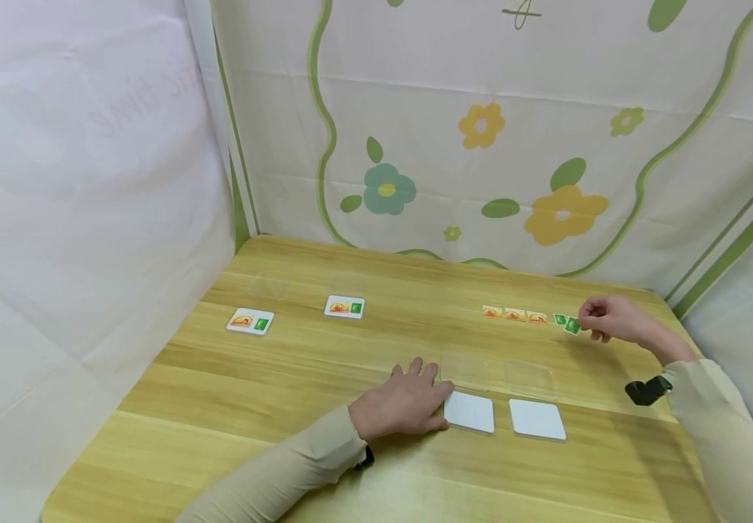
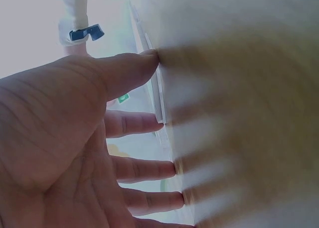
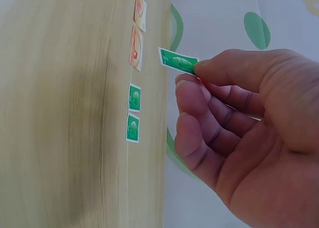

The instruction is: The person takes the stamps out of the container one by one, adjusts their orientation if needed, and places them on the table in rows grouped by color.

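Note:
My right hand (image 1: 615, 319) pinches a small green stamp (image 3: 178, 61) between thumb and index finger, raised off the table. Beneath it, two more green stamps (image 3: 133, 112) lie on the wood, and the head view shows one of them only partly or not at all. A row of orange-and-white stamps (image 1: 515, 314) continues to their left. My left hand (image 1: 403, 403) rests on the table with fingers spread. Its thumb and index finger touch the left edge of a white square card (image 1: 469, 412). A second white card (image 1: 537, 419) lies to the right of that one.
Two white cards, each bearing an orange and a green stamp, lie farther left: one card (image 1: 250, 321) near the table's left edge, another card (image 1: 344, 306) beside it. Clear plastic squares (image 1: 530, 380) lie behind the cards. Printed fabric (image 1: 429, 145) walls the wooden table (image 1: 232, 392).

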{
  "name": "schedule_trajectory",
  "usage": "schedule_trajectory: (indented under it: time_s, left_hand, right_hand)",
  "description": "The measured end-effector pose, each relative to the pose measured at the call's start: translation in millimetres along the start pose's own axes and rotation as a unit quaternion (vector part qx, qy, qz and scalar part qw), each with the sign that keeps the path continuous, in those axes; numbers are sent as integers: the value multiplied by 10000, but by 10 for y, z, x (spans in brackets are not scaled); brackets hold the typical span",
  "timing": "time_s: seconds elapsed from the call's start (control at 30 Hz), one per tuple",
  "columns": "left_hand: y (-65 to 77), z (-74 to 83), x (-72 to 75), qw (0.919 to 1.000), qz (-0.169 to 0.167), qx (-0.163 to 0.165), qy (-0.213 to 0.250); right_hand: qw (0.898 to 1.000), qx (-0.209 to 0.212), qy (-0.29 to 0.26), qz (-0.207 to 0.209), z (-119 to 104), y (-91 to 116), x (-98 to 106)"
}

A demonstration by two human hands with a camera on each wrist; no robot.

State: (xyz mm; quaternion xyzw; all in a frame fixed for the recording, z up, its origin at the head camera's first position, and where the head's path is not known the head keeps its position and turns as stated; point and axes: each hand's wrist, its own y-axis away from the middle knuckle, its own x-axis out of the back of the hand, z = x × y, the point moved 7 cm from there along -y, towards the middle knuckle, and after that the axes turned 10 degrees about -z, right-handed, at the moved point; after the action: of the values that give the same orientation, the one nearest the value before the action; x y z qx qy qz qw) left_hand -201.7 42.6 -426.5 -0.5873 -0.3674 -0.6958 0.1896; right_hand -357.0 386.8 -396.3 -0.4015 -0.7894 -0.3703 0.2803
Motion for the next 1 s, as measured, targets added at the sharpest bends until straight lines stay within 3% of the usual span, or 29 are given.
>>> schedule_trajectory:
  time_s: [1.0]
  left_hand:
    - [7,-8,14,9999,39,-30,88]
  right_hand:
    - [9998,-161,-113,-31,156,-76,101]
